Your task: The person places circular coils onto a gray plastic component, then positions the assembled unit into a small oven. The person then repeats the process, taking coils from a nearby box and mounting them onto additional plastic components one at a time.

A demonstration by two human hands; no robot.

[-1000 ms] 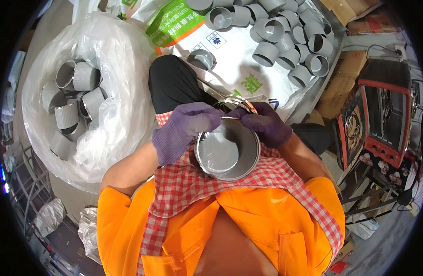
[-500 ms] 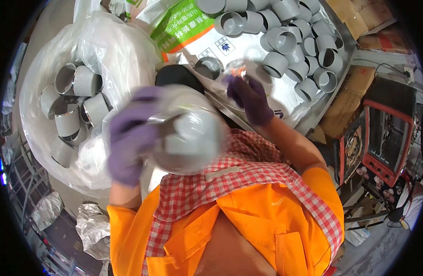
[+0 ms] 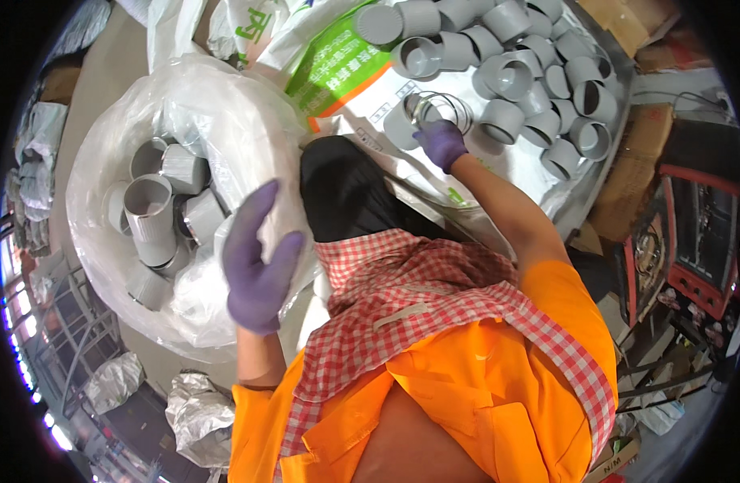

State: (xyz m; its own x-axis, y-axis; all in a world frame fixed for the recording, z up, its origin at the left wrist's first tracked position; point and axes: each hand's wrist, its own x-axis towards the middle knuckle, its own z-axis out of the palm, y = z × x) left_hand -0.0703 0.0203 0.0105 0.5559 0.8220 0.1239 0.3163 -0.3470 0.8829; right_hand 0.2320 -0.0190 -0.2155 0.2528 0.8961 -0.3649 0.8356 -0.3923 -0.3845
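Observation:
My left hand [image 3: 261, 270], in a purple glove, is raised beside the plastic-lined container [image 3: 92, 278]. Its fingers are apart and it holds nothing. Inside the clear liner are several grey ribbed cylindrical cups, some with shiny rims; one cup [image 3: 148, 213] lies on top, nearest that hand. My right hand [image 3: 442, 145], gloved likewise, has its fingers closed on thin shiny metal rings [image 3: 458, 109] over the white sack sheet. A grey cup [image 3: 399, 125] rests just left of these rings; whether they touch it I cannot tell.
A pile of grey cups [image 3: 539, 125] covers the right of the metal-edged table [image 3: 603, 173]. A green and white printed sack [image 3: 338, 68] lies under them. At the right stand a cardboard box [image 3: 628, 185] and a red-framed heater-like appliance [image 3: 696, 233]. Crumpled silvery sheeting [image 3: 197, 419] lies lower left.
My left hand has let go of a grey cup and is now spread; a cup newly lies on top in the lined container. My right hand, with the rings, has moved slightly farther away.

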